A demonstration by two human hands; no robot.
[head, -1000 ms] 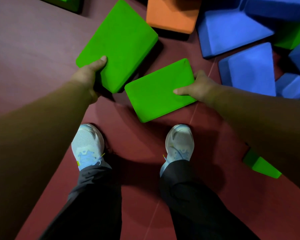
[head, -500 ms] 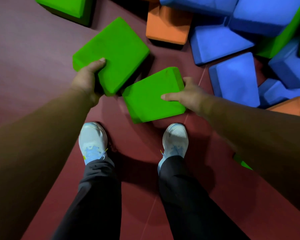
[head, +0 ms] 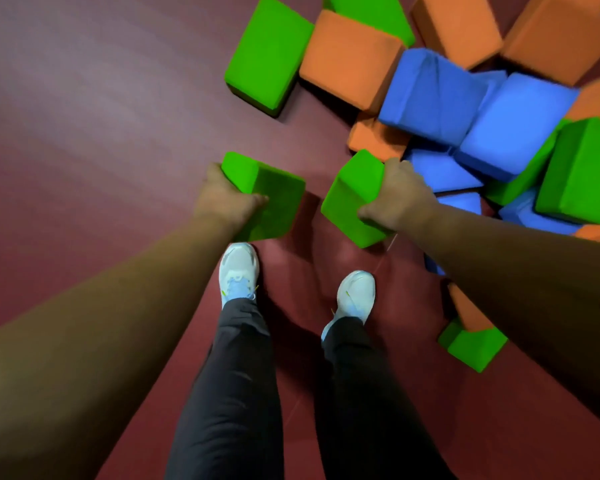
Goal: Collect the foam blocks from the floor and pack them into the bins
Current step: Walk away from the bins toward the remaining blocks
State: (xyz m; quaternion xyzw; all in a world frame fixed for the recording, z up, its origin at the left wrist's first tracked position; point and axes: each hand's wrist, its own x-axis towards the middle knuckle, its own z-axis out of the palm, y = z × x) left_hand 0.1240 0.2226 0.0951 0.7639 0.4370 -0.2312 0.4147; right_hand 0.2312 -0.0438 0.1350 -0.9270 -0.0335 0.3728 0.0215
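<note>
My left hand (head: pixel 224 199) grips a green foam block (head: pixel 274 199) by its near edge, held above the dark red floor. My right hand (head: pixel 397 199) grips a second green foam block (head: pixel 352 199) from its right side, tilted on end. The two blocks hang side by side in front of my shoes, a small gap between them. No bin is in view.
A heap of orange (head: pixel 347 57), blue (head: pixel 513 123) and green (head: pixel 267 53) foam blocks lies ahead and to the right. Another green block (head: pixel 471 344) and an orange one (head: pixel 468 311) lie by my right arm. Bare red floor (head: pixel 84 116) spreads to the left. My shoes (head: pixel 239 271) stand below the blocks.
Both hands have lifted their green blocks off the floor and turned them on end. The view has risen, so more of the heap shows.
</note>
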